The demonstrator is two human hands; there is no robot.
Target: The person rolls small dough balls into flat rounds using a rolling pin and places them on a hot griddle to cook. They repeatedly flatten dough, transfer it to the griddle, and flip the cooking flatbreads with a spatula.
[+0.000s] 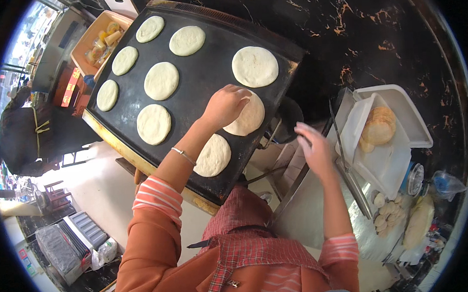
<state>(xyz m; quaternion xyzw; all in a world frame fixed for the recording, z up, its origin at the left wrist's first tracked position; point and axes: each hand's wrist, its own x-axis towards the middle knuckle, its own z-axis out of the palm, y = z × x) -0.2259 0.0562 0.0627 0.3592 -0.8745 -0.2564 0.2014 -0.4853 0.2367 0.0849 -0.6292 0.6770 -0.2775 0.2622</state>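
My left hand (226, 106) is over a flat round of dough (246, 118) on a black griddle (204, 88). Its fingers are bent down at the round's upper left part; whether they press or grip it cannot be told. Above that round lies another dough round (255, 66), and a third round (213, 155) is partly covered by my forearm. Several more pale rounds (161, 81) sit toward the griddle's left side. My right hand (314, 148) hangs off the griddle's right edge with fingers apart and nothing in it.
At right, a white plastic container (399, 154) holds browned flatbreads (378, 126), with metal tongs (351, 180) alongside. Dough pieces (388, 215) lie on the metal worktop (307, 221). A tan crate (81, 54) of packaged items stands behind the griddle's left edge. A person in dark clothing (49, 130) is at left.
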